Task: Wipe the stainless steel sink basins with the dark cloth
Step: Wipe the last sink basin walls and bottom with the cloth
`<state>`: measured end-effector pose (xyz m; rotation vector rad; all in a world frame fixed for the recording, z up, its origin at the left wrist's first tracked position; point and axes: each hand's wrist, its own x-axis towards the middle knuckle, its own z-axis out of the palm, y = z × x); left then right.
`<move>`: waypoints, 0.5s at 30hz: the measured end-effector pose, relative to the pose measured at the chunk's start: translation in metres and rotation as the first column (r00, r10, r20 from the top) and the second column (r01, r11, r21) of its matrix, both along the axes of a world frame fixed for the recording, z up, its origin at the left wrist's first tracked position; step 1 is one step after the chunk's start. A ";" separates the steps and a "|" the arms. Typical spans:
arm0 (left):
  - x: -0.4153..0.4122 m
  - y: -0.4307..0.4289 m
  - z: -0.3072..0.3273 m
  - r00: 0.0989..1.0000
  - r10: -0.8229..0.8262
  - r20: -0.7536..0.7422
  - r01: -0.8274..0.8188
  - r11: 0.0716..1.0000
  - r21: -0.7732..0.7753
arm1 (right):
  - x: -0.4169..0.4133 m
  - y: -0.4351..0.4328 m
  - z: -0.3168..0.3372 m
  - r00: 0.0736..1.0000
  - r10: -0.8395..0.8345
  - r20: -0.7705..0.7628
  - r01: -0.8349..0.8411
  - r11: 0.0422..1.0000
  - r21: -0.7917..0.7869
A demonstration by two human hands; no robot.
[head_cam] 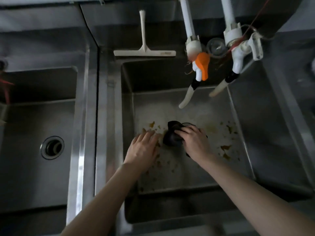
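Both of my hands are down in the right steel basin [238, 116]. A bunched dark cloth [172, 136] is pressed on the basin floor, with my right hand [196, 142] gripping it over the spot where the drain sits. My left hand [144, 149] lies flat on the floor just left of the cloth, fingers spread, holding nothing. Yellow-brown food scraps [225, 148] are scattered over the floor on both sides of the cloth. The left basin [34, 176] has an uncovered round drain [52, 147].
Two white taps hang over the back of the right basin, one with an orange handle [202, 65], the other [236, 65] beside it. A white squeegee [144, 52] lies on the ledge behind. A steel divider [88, 116] separates the basins.
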<state>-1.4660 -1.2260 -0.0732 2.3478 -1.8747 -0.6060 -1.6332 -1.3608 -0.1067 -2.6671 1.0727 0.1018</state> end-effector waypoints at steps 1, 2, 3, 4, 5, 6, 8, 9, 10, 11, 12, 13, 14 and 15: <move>-0.003 -0.002 -0.004 1.000 0.019 0.006 -0.019 1.000 0.022 | -0.003 -0.001 -0.009 1.000 0.002 0.017 -0.002 1.000 0.005; -0.006 -0.004 -0.007 0.999 0.037 0.008 -0.037 0.998 0.042 | -0.007 0.000 -0.018 1.000 0.010 0.029 -0.011 1.000 0.009; -0.009 -0.006 -0.011 0.999 0.051 0.005 -0.051 0.997 0.059 | -0.011 0.003 -0.027 0.999 0.021 0.037 -0.022 1.000 0.016; -0.011 -0.006 -0.014 0.998 0.060 0.001 -0.060 0.996 0.071 | -0.015 0.008 -0.037 0.999 0.034 0.041 -0.035 0.999 0.023; -0.013 -0.006 -0.017 0.998 0.067 -0.003 -0.066 0.994 0.083 | -0.019 0.015 -0.048 0.998 0.051 0.038 -0.052 0.998 0.027; -0.014 -0.005 -0.020 0.998 0.070 -0.005 -0.069 0.993 0.098 | -0.023 0.023 -0.060 0.997 0.081 0.015 -0.081 0.996 0.042; -0.013 -0.001 -0.027 0.998 0.060 0.001 -0.059 0.989 0.136 | -0.027 0.039 -0.080 0.973 0.210 -0.099 -0.190 0.965 0.182; -0.012 0.002 -0.031 0.999 0.039 0.013 -0.041 0.988 0.149 | -0.029 0.046 -0.089 0.934 0.306 -0.182 -0.248 0.926 0.285; -0.010 0.005 -0.033 0.999 0.015 0.031 -0.020 0.987 0.158 | -0.032 0.052 -0.097 0.875 0.405 -0.265 -0.287 0.875 0.390; -0.008 0.007 -0.036 0.999 -0.008 0.049 0.000 0.986 0.165 | -0.035 0.057 -0.104 0.809 0.487 -0.329 -0.317 0.833 0.453; -0.005 0.010 -0.037 0.998 -0.030 0.061 0.018 0.984 0.176 | -0.038 0.062 -0.112 0.751 0.548 -0.369 -0.349 0.803 0.483; -0.003 0.011 -0.039 0.997 -0.046 0.067 0.032 0.981 0.194 | -0.043 0.068 -0.120 0.724 0.579 -0.374 -0.387 0.791 0.474; -0.001 0.012 -0.040 0.996 -0.056 0.070 0.040 0.977 0.208 | -0.049 0.073 -0.131 0.731 0.585 -0.352 -0.424 0.793 0.438; 0.001 0.012 -0.042 0.995 -0.063 0.075 0.044 0.974 0.224 | -0.053 0.077 -0.140 0.757 0.567 -0.324 -0.438 0.809 0.391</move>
